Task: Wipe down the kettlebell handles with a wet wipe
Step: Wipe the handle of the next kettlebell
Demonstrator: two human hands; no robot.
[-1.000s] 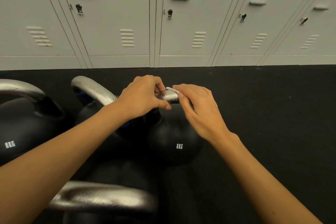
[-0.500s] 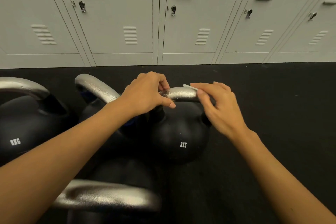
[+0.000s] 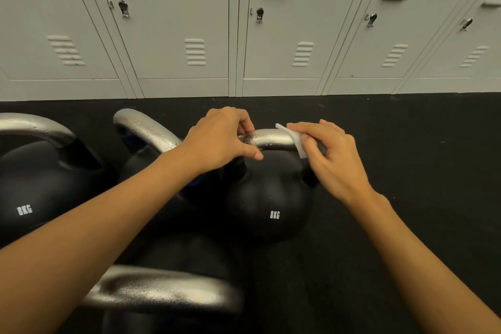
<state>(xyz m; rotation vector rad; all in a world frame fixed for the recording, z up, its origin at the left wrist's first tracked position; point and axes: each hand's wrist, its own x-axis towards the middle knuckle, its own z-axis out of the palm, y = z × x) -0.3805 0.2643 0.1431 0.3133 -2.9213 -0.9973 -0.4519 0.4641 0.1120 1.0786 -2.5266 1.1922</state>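
Observation:
A black 8KG kettlebell stands on the dark floor in the middle of the view, its silver handle running left to right. My left hand grips the handle's left end, thumb underneath. My right hand presses a small white wet wipe over the handle's right end. The wipe folds over the top of the bar and hangs down its front. The right end of the handle is hidden under the wipe and my fingers.
Three more kettlebells stand close by: one at far left, one behind my left forearm with its handle showing, one at the bottom. Grey lockers line the back. Black rubber floor lies to the right.
My right hand has slid the wipe rightward along the handle, baring more of the silver bar between my hands. My left hand has kept its grip.

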